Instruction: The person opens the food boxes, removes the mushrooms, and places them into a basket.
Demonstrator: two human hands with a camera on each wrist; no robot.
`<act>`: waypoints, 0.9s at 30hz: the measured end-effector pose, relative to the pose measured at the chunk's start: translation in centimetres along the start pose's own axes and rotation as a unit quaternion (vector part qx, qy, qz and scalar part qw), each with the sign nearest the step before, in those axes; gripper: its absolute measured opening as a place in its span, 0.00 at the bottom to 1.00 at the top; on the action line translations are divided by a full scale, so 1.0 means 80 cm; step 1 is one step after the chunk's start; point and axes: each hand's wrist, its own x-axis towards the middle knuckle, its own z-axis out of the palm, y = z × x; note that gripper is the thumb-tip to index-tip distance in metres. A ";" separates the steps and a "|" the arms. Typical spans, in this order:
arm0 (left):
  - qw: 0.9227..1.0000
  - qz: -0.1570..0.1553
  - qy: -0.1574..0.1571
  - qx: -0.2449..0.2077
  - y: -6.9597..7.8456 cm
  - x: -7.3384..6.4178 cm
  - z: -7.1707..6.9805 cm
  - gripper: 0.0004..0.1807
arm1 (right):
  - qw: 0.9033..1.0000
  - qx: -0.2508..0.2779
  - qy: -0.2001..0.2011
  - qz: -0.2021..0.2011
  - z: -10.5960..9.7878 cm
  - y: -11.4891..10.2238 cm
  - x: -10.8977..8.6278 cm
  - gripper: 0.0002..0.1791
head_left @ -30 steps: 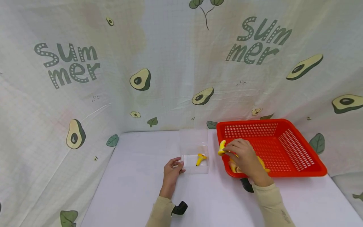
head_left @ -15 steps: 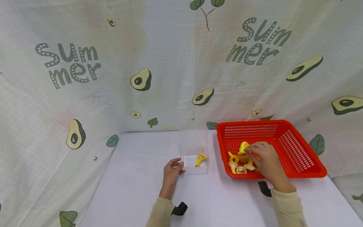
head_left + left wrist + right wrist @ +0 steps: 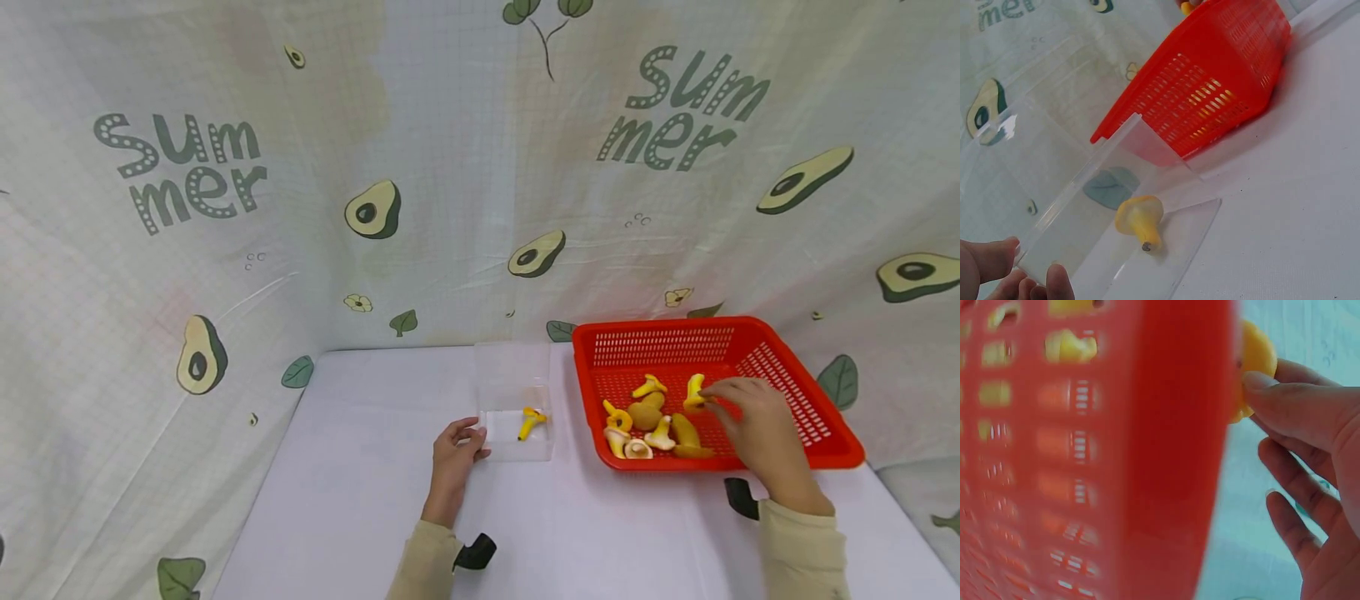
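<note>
My right hand [image 3: 768,429] pinches a yellow chanterelle mushroom [image 3: 695,392] between thumb and fingertips, above the red plastic basket [image 3: 813,358]. In the right wrist view the basket's wall hides part of that mushroom [image 3: 1257,359]. At the left edge of a small clear plastic box [image 3: 517,452], my left hand [image 3: 453,462] holds the side with thumb and fingers. Another yellow mushroom [image 3: 531,423] lies inside the box near its right wall. The box's clear lid [image 3: 513,362] stands raised at the back.
Several yellow and brownish mushrooms [image 3: 645,414] lie in the basket's left front part. A white table [image 3: 360,450] carries box and basket, backed by a printed cloth [image 3: 442,167]. Black camera mounts [image 3: 474,552] stick out from both wrists.
My right hand has carried the yellow mushroom rightward, from the basket's left rim to over its middle, uncovering the other mushrooms. The left hand and the box have stayed in place.
</note>
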 end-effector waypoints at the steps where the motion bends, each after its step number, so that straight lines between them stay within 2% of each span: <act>1: 1.000 0.000 0.000 0.000 0.000 0.000 0.000 0.20 | 1.000 -0.003 -0.004 0.007 -0.002 0.004 0.000 0.19; 8: 1.000 -0.001 0.000 -0.003 -0.001 0.001 0.000 0.21 | 0.999 -0.014 -0.022 0.044 -0.008 0.021 0.005 0.19; 11: 1.000 -0.001 0.000 -0.002 -0.002 0.002 -0.001 0.21 | 0.998 -0.006 -0.036 0.053 -0.008 0.018 0.007 0.18; 13: 1.000 -0.003 0.001 -0.003 -0.003 0.002 -0.001 0.21 | 0.998 -0.001 -0.038 0.044 -0.006 0.011 0.007 0.18; 19: 1.000 -0.006 0.003 0.003 -0.007 0.007 -0.002 0.21 | 0.999 0.018 -0.032 -0.026 0.008 -0.030 0.014 0.18; 27: 1.000 -0.004 0.004 0.001 -0.006 0.005 -0.001 0.21 | 0.990 0.062 -0.045 -0.117 0.049 -0.098 0.030 0.20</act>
